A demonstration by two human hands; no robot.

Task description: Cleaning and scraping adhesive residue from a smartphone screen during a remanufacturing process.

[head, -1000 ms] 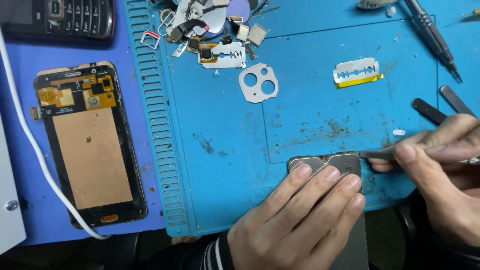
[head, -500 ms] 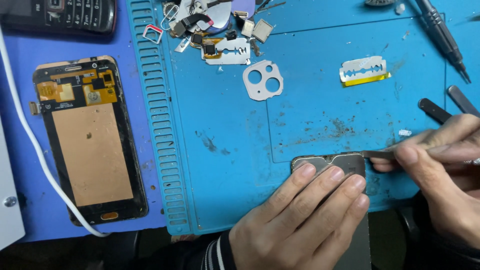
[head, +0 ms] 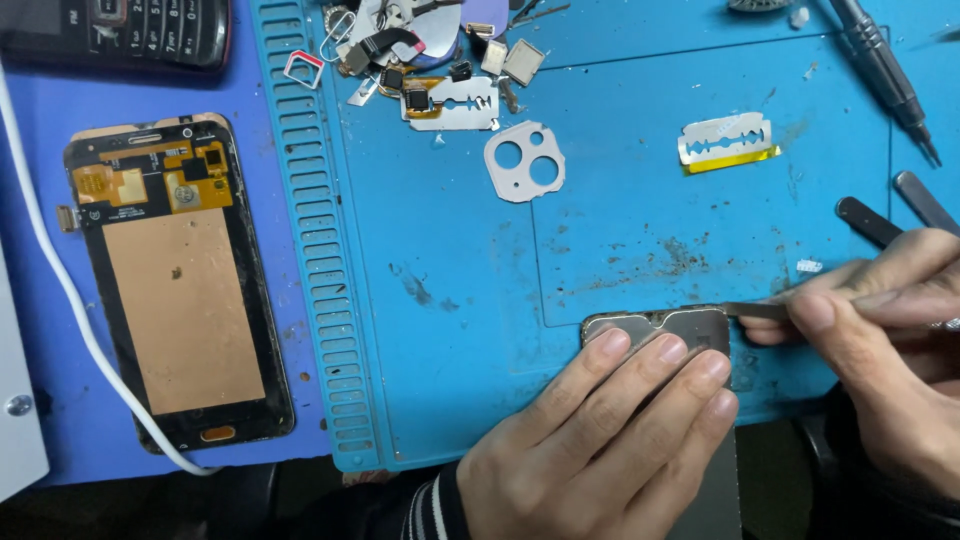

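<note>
Hardly anything has moved since a moment ago: both hands sit where they were, and only the view has drifted slightly. The left hand (head: 600,440) lies flat, fingers together, pressing down a grey phone panel (head: 690,328) at the near edge of the blue work mat (head: 450,330) on the desk. The right hand (head: 880,340) is pinched shut on a thin metal blade (head: 755,310), its tip touching the panel's right corner. A razor blade (head: 725,140) and a camera bezel (head: 525,160) lie farther back, well apart; a bare screen assembly (head: 180,290) rests left of the mat.
</note>
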